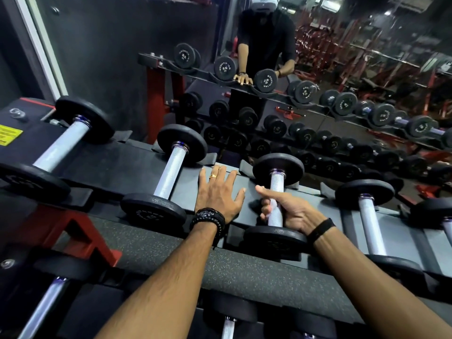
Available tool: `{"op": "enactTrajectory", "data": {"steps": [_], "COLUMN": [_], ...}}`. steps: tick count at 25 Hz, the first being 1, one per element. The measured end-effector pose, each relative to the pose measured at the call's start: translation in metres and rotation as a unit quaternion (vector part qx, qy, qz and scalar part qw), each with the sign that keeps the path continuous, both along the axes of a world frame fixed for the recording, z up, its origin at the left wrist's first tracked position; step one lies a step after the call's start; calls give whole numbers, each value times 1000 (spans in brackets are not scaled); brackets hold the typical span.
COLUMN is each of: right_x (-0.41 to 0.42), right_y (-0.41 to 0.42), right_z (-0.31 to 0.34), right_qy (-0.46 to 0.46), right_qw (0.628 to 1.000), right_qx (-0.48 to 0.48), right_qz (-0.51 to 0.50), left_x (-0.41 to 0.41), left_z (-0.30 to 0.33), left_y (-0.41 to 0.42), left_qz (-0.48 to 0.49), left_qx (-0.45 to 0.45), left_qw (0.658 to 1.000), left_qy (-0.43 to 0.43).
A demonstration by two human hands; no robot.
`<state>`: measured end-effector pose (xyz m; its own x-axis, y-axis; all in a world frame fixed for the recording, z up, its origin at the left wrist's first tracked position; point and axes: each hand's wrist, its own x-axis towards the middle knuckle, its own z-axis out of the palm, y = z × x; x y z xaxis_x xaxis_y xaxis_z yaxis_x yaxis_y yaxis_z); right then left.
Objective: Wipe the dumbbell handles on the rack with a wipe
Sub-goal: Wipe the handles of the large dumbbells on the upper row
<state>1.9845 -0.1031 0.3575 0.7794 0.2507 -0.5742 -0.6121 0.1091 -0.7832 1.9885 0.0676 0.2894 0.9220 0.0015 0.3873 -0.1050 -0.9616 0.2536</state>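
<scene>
Black dumbbells with silver knurled handles lie in a row on the top shelf of the rack (137, 167). My right hand (286, 211) grips the handle of the third dumbbell (277, 182), fingers curled round its lower half, thumb pointing left. A pale bit of what may be a wipe (272, 204) shows between the fingers and the handle; I cannot tell for sure. My left hand (217, 192) rests flat on the shelf, fingers spread, between the second dumbbell (171, 171) and the third.
More dumbbells lie to the left (61, 145) and right (369, 216), and on a lower shelf (46, 307). A mirror behind the rack reflects the person (266, 37) and the gym. The red frame leg (80, 231) stands at lower left.
</scene>
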Motion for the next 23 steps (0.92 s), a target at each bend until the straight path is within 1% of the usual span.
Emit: {"op": "enactTrajectory", "data": {"steps": [2, 3, 4, 5, 7, 9, 10, 11, 12, 14, 16, 17, 18, 20, 22, 23], "right_x": [21, 26, 24, 18, -9, -34, -37, -34, -27, -6, 10, 10, 4, -22, -47, -49], "right_y": [4, 6, 6, 4, -8, -21, -25, -26, -26, -22, -20, -20, -20, -27, -33, -37], "right_z": [6, 8, 9, 8, 4, 6, 8, 12, 16, 23, 28, 27, 26, 18, 12, 11], "right_qy": [-27, -40, -51, -58, -56, -66, -91, -124, -164, -239, -261, -255, -250, -249, -214, -196], "right_qw": [998, 996, 996, 996, 993, 976, 961, 947, 936, 917, 911, 916, 919, 903, 895, 896], "right_qx": [-23, -39, -49, -58, -91, -174, -227, -273, -301, -320, -311, -300, -299, -350, -385, -388], "right_qz": [-51, -65, -57, -35, 45, 114, 129, 118, 84, -11, -76, -80, -68, -9, 71, 86], "left_x": [1, 0, 0, 0, 1, 1, 1, 1, 1, 0, 0, 0, 0, 1, 2, 2], "left_z": [0, 0, 1, 0, 0, 0, 0, 0, 0, 1, 2, 2, 2, -1, -2, -1], "left_y": [0, 0, 0, 0, 0, 0, -1, 0, -1, -1, -1, -1, 0, -1, 0, 0], "left_qz": [1, 1, 1, 1, 2, 2, 5, 4, 1, 0, 2, 2, 2, 2, 7, 7], "left_qx": [0, -1, 0, 2, 2, 0, 0, -1, 1, 4, 2, 2, 3, 6, 7, 5], "left_qw": [1000, 1000, 1000, 1000, 1000, 1000, 1000, 1000, 1000, 1000, 1000, 1000, 1000, 1000, 1000, 1000], "left_qy": [-4, -4, -3, -2, -5, -14, -17, -16, -12, -5, -3, -3, -3, -2, -4, -6]}}
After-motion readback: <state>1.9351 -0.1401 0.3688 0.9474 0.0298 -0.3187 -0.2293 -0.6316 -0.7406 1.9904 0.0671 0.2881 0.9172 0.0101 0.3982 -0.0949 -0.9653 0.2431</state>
